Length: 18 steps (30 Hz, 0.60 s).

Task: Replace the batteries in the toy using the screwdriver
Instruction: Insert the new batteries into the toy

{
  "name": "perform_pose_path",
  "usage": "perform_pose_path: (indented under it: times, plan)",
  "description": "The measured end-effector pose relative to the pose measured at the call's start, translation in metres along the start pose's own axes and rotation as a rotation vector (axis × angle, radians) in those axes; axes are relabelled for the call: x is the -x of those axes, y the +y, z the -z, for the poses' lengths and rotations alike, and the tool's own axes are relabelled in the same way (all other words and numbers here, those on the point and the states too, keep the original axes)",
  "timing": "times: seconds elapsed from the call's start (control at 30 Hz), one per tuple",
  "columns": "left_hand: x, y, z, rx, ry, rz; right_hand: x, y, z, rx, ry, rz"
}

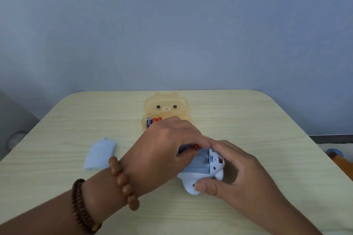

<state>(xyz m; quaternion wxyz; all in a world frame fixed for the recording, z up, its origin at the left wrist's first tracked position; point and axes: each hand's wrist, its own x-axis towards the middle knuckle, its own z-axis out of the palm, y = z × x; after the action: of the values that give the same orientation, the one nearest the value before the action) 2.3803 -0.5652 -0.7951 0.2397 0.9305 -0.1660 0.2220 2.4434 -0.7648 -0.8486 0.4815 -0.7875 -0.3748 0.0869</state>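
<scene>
A pale blue toy [198, 170] lies on its front on the table with its battery bay open upward. My right hand [235, 168] grips the toy from the right, thumb on its near end. My left hand [162, 150] reaches across from the left and pinches a battery [193, 147], blue with a red end, at the far edge of the bay. The toy's blue battery cover [100, 155] lies loose on the table to the left. No screwdriver is in view.
An open translucent orange bear-shaped box [166, 107] stands at the back of the pale wood table [267, 120], holding several batteries [152, 121]. Beaded bracelets sit on my left wrist. A blue and orange object [336, 155] lies beyond the table's right edge.
</scene>
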Motion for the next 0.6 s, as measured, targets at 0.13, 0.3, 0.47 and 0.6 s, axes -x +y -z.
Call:
perform_pose_path:
  times: [0.13, 0.3, 0.47, 0.6]
  plan:
    - [0.0, 0.001, -0.004, -0.05, 0.005, -0.051, 0.0, -0.002, 0.001, -0.006, -0.003, 0.003]
    - [0.002, -0.004, -0.011, -0.073, 0.038, -0.081, 0.0, 0.001, -0.001, -0.016, 0.01, -0.004]
    - [0.005, -0.008, -0.015, -0.06, 0.045, -0.044, 0.001, 0.003, -0.002, -0.017, 0.021, -0.01]
    - [0.006, -0.009, -0.016, -0.053, 0.022, -0.003, 0.0, -0.001, 0.0, -0.033, 0.013, -0.02]
